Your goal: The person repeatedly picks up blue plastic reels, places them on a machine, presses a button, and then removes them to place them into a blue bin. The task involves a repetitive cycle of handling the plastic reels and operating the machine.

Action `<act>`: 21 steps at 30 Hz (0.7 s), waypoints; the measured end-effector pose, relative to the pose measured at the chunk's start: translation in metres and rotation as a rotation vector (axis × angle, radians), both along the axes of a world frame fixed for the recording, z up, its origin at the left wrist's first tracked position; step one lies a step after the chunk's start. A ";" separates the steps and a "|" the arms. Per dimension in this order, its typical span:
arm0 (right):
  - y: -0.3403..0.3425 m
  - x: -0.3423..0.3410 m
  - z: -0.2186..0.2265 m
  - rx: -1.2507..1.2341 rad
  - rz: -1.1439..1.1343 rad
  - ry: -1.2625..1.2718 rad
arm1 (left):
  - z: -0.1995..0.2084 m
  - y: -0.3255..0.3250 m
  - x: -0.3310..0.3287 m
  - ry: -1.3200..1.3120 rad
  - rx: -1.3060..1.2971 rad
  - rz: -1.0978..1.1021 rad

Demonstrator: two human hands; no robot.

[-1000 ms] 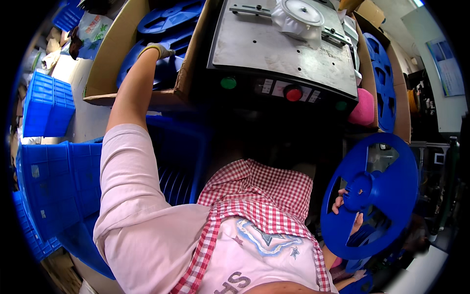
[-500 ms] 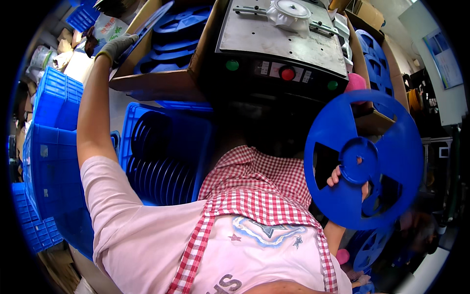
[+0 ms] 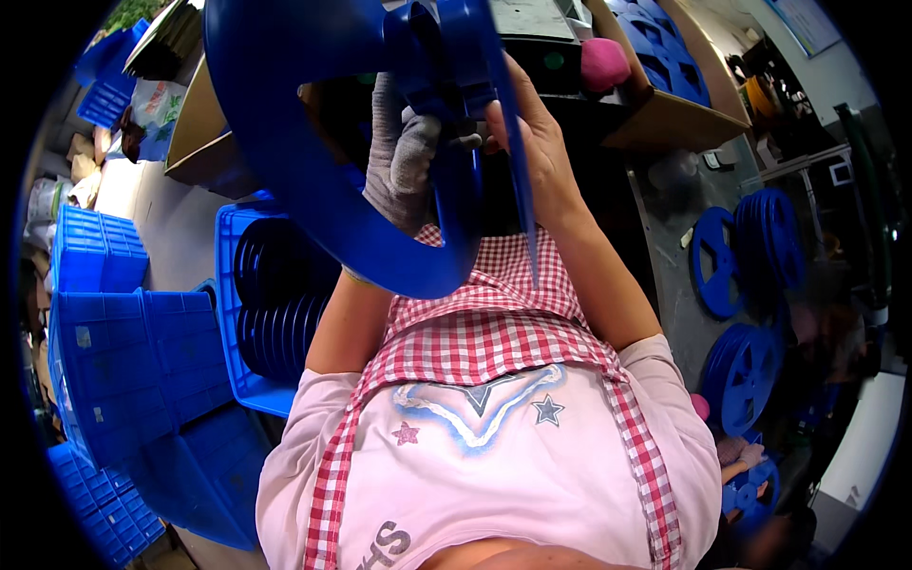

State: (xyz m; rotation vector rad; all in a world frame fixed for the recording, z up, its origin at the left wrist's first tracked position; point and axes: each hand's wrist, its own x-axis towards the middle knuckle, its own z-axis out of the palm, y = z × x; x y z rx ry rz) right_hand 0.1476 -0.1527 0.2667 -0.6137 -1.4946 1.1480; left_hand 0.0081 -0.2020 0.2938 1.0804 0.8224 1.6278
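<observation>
Two blue plastic reel flanges are held up in front of my chest, close together. My left hand (image 3: 404, 166), in a grey glove, is closed on the left reel flange (image 3: 275, 123), whose broad face with large cut-outs tilts toward me. My bare right hand (image 3: 540, 142) grips the right reel flange (image 3: 518, 180), seen nearly edge-on. Between the two, hub parts (image 3: 437, 66) show near my fingers. Whether the hubs touch or are joined I cannot tell. The flanges cover most of the machine behind them.
A blue crate (image 3: 228, 323) at left holds black discs (image 3: 275, 328). Beyond it stand stacked blue bins (image 3: 114, 351). Cardboard boxes (image 3: 708, 123) flank the machine, the right one holding blue reel parts. Several blue reels (image 3: 746, 375) stand at right, near another person's hand (image 3: 746, 456).
My left hand has come from the far-left box with a flange to the middle. My right hand has carried its flange in from the right, and the two now meet before me.
</observation>
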 end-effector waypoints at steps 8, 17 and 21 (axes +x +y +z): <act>-0.006 0.015 -0.001 -0.014 -0.090 -0.002 | -0.025 0.008 0.014 0.109 0.032 -0.062; -0.009 0.019 -0.002 -0.052 -0.108 -0.028 | -0.039 0.017 0.009 0.242 0.049 -0.099; -0.007 0.016 -0.003 -0.047 -0.103 -0.020 | -0.058 0.024 0.004 0.296 0.022 -0.087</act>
